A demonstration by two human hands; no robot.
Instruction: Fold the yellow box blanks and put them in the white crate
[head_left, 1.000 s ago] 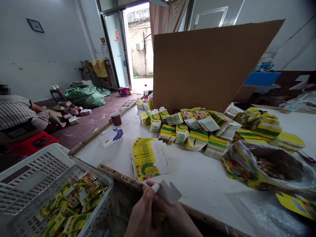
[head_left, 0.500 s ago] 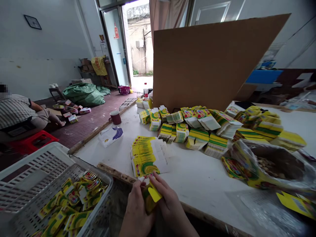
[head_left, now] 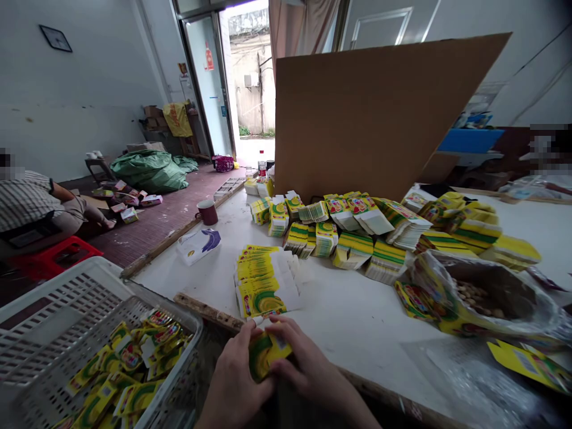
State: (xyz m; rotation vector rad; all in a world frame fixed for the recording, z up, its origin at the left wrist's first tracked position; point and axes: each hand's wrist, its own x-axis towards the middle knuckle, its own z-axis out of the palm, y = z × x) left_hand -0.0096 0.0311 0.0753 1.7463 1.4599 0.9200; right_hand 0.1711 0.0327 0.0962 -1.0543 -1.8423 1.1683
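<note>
Between my hands, at the table's front edge, is a small yellow-and-green printed carton (head_left: 260, 357). My left hand (head_left: 236, 369) is closed round its left side. The fingers of my right hand (head_left: 301, 360) press on its right side and on a yellow flap. Just beyond my fingertips a fanned stack of flat carton blanks (head_left: 263, 286) lies on the white table (head_left: 339, 310). To the left, a white plastic basket (head_left: 194, 342) holds many cartons (head_left: 129, 351) of the same yellow kind.
Bundled carton blanks (head_left: 351, 247) line the table's middle before a large cardboard sheet (head_left: 375, 119). On the right sits a plastic-lined box (head_left: 429, 292) holding small pale pieces. A maroon mug (head_left: 207, 212) stands at the left edge. A person (head_left: 40, 202) sits by a red stool (head_left: 58, 256).
The carton has turned a little in my hands. Its yellow flap, which stuck out before, is now bent in under my right fingers. The view has shifted slightly.
</note>
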